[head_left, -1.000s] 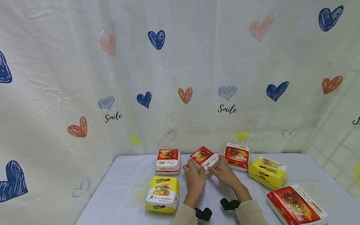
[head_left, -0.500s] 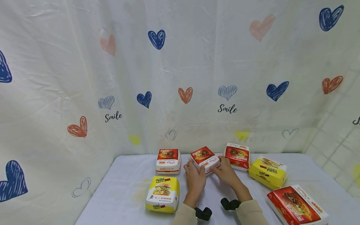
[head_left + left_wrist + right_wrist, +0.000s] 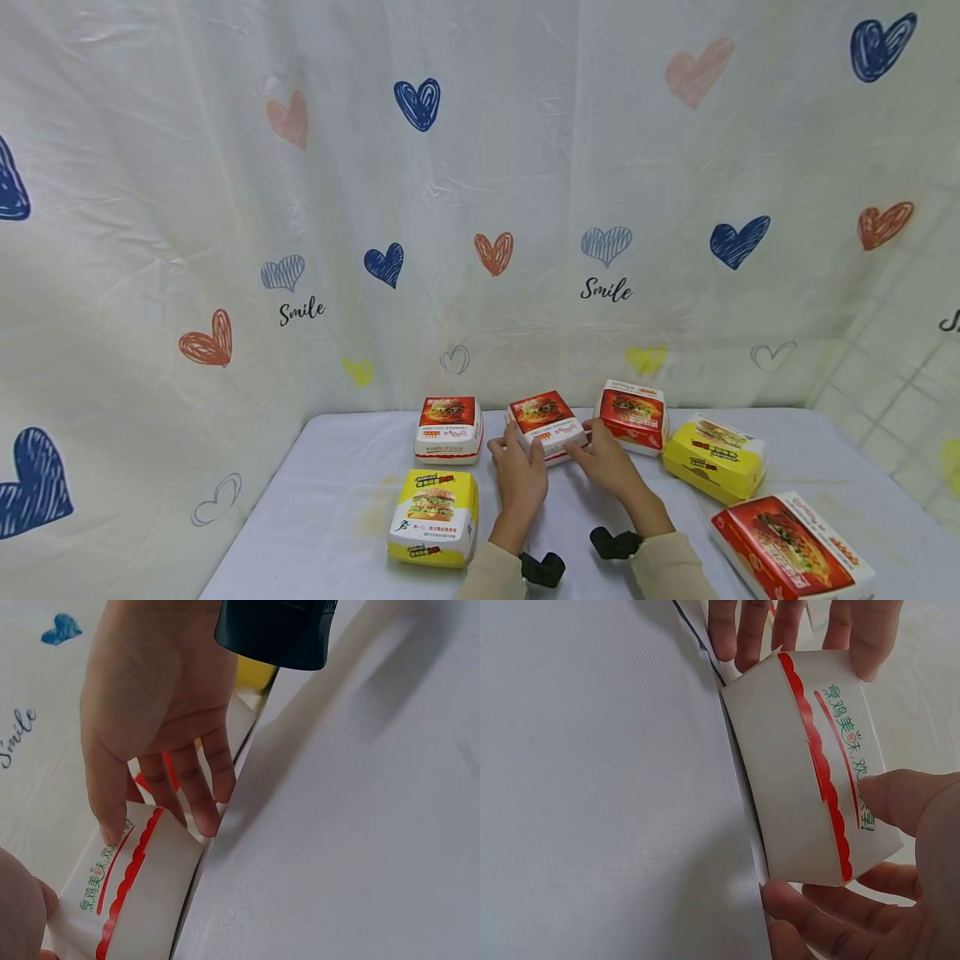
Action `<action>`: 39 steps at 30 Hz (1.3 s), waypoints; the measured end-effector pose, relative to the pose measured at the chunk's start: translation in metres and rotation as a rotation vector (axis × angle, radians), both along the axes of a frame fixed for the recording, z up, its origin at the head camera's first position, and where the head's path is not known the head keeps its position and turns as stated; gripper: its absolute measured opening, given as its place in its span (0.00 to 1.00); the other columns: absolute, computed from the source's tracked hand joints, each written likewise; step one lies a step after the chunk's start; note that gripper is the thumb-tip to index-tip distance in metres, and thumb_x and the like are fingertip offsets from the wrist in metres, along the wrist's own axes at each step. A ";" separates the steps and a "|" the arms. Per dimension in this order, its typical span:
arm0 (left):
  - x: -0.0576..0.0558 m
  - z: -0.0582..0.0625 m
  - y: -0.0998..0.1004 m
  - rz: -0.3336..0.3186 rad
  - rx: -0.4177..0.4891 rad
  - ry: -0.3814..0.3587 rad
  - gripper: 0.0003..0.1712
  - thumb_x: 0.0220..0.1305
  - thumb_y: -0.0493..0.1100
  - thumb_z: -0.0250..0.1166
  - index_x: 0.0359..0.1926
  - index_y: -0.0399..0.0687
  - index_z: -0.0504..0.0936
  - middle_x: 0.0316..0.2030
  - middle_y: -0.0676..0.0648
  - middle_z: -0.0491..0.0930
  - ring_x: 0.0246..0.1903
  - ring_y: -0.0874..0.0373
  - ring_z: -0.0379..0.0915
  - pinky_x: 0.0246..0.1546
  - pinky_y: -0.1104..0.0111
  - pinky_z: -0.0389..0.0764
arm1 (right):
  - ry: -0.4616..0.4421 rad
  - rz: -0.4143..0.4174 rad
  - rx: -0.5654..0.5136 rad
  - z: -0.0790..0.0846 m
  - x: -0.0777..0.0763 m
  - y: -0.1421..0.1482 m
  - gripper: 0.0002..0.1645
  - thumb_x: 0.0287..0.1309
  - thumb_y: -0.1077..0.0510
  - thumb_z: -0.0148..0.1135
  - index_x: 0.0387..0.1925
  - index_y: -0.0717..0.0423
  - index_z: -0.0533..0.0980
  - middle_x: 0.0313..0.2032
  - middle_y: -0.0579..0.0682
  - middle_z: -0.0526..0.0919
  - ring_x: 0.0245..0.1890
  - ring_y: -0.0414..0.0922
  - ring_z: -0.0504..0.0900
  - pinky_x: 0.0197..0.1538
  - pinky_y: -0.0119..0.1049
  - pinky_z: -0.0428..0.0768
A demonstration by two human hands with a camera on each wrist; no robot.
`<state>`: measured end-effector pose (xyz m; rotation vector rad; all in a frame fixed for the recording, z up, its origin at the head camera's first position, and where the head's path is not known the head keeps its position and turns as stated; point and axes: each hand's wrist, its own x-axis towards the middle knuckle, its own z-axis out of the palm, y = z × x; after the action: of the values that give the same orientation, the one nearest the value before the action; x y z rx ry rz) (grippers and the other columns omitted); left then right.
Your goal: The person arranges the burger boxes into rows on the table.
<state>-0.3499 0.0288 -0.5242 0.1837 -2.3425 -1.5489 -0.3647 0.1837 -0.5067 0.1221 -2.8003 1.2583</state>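
Between the two hands, a red and white burger box [image 3: 545,423] with a burger picture on its lid sits at the back middle of the table, slightly turned. The left hand [image 3: 521,478] holds its left side, thumb on the front face and fingers along the side. At the right front corner, the right hand [image 3: 609,460] grips the box with thumb in front and fingers round the side. The right wrist view shows the box's white front [image 3: 780,765] with a red scalloped band and green lettering, its base edge right at the tabletop.
Left stand another red and white burger box [image 3: 448,432] and a yellow one [image 3: 433,518]. To the right are a red and white box [image 3: 632,418], a yellow box [image 3: 715,458] and a larger red box [image 3: 792,546]. A heart-print curtain [image 3: 480,183] hangs behind the white table [image 3: 322,500].
The held burger box has turned so its front faces the person more squarely and sits slightly lower. Both hands have stayed at its sides with small finger shifts. The other boxes stand unmoved.
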 end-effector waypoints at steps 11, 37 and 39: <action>-0.001 0.000 -0.002 -0.030 -0.009 -0.021 0.33 0.75 0.48 0.60 0.74 0.44 0.64 0.63 0.38 0.65 0.60 0.46 0.73 0.60 0.49 0.79 | -0.044 -0.004 0.030 0.005 0.003 0.003 0.29 0.69 0.46 0.62 0.59 0.64 0.68 0.48 0.60 0.82 0.42 0.50 0.81 0.47 0.50 0.84; 0.000 0.002 -0.003 -0.046 -0.019 -0.032 0.31 0.76 0.44 0.58 0.75 0.42 0.63 0.71 0.39 0.68 0.67 0.43 0.72 0.63 0.49 0.77 | -0.095 -0.015 0.001 0.007 0.004 0.007 0.27 0.67 0.47 0.66 0.57 0.61 0.70 0.42 0.55 0.82 0.33 0.45 0.80 0.37 0.38 0.81; 0.000 0.002 -0.003 -0.049 -0.018 -0.034 0.32 0.76 0.44 0.58 0.75 0.42 0.62 0.72 0.39 0.68 0.68 0.43 0.71 0.63 0.48 0.77 | -0.091 -0.012 0.004 0.007 0.003 0.007 0.27 0.67 0.48 0.65 0.56 0.61 0.70 0.41 0.55 0.83 0.33 0.45 0.80 0.37 0.37 0.81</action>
<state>-0.3503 0.0257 -0.5224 0.1501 -2.4030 -1.5591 -0.3619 0.1910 -0.5000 0.0491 -2.8746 1.2875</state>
